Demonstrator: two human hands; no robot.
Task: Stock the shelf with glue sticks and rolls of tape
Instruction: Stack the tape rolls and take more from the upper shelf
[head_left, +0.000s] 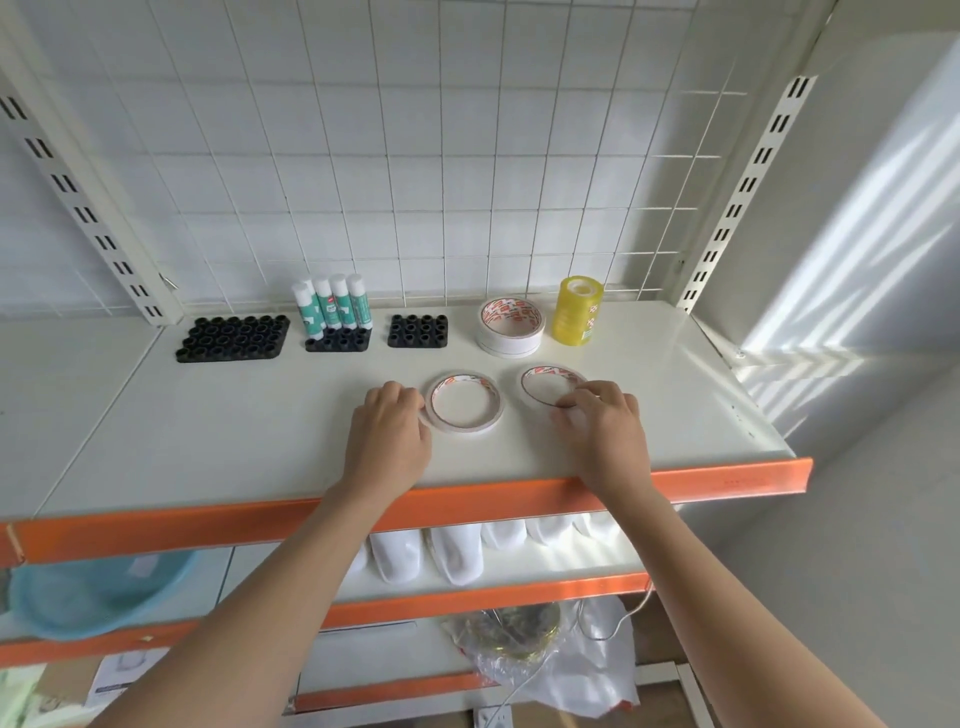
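1. Head view, left hand (387, 431): it rests on the shelf (234, 441) with fingers curled against the outer left edge of a flat white tape roll (464, 408), touching its rim; whether it truly pinches the roll cannot be told.
2. Head view, right hand (597, 423): its fingers curl over the near right rim of a second thin tape roll (545, 385), apparently pinching it between thumb and fingertips.
3. Beyond the hands: a stack of white tape rolls (510, 327) sits straight ahead of the gap between them, with a yellow-tinted stack of clear tape (577, 310) just to its right.
4. Ahead and to the left of the left hand, four glue sticks (332, 304) stand upright in a black holder tray (340, 340); a small black tray (418, 331) and a larger black tray (234, 338) beside it hold no sticks.
5. Handling, as a judgement: the thin rolls look light and stiff but low to the surface, so they may slide rather than lift. Taking the rim between thumb inside the core and fingers outside should give a sure hold; the stack ahead could topple if a roll is set off-centre.
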